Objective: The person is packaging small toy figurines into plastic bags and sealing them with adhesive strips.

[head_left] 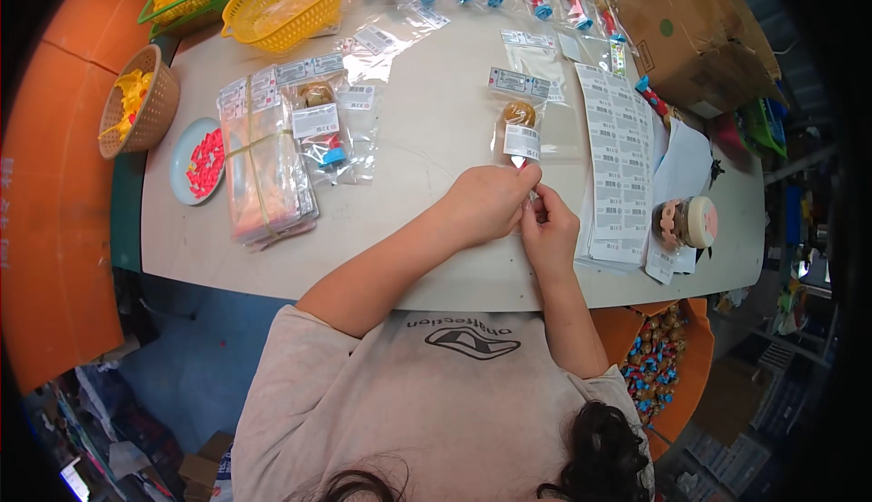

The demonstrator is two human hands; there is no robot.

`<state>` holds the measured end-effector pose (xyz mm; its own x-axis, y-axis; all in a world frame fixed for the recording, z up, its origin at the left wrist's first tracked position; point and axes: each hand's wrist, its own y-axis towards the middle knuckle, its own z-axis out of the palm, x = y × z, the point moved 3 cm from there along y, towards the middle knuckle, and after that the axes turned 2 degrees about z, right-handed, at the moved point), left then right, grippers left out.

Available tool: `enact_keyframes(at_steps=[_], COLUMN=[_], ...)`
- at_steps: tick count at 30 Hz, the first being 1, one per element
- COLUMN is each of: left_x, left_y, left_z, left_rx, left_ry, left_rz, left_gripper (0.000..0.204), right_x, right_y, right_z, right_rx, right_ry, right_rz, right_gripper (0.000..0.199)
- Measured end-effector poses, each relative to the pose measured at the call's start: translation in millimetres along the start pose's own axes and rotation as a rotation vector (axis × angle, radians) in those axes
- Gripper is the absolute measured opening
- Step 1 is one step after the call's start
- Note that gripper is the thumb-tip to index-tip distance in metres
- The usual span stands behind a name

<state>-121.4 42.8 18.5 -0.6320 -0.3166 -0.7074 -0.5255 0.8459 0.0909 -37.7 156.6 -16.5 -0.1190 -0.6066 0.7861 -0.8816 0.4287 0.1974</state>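
The left hand (490, 200) has its grip clamped on the lower end of a bagged toy (519, 119), left of the label sheets (618, 166); whether the right hand (551, 222) grips anything I cannot tell. Its long axis roughly parallels the sheets, round brown head (519, 111) pointing away; a white label (521, 141) hides its middle, fingers its lower end

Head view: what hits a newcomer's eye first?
Likely the large orange surface along the left edge, then the bright pink pieces on a pale blue plate, left on the table. Center-right, the left hand and right hand meet at the lower end of a bagged brown-headed toy, white label sheets just right.
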Motion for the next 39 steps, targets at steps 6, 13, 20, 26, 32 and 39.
enact_keyframes(at_steps=[6, 13, 20, 26, 32, 39], left_x=[-2.1, -2.0, -9.7, -20.1, -17.1, -23.0], left_y=[-1.3, -0.5, -2.3, -9.2, -33.4, -51.1], left_z=[-1.3, -0.3, -8.0, -20.2, -4.5, 14.6], left_rx=[0.009, 0.043, -0.163, -0.22, -0.199, -0.424], left_ry=[0.011, 0.034, 0.052, 0.137, -0.047, -0.009], left_rz=[-0.009, -0.024, 0.071, 0.061, -0.144, 0.015], left_gripper=[0.021, 0.021, 0.024, 0.052, 0.052, 0.029], right_x=[1.6, 2.1, 3.7, -15.9, -9.1, -12.5], right_y=[-1.5, -3.2, 2.9, 4.5, 0.3, 0.7], right_z=[0.2, 0.2, -11.6, -15.5, -22.6, -35.7], right_rx=[-0.013, -0.008, -0.017, 0.088, 0.196, 0.373], right_ry=[-0.033, -0.049, 0.158, 0.657, 0.709, 0.5], right_rz=[-0.043, -0.041, 0.124, 0.437, 0.627, 0.645], right_gripper=[0.022, 0.022, 0.02, 0.022, 0.024, 0.023])
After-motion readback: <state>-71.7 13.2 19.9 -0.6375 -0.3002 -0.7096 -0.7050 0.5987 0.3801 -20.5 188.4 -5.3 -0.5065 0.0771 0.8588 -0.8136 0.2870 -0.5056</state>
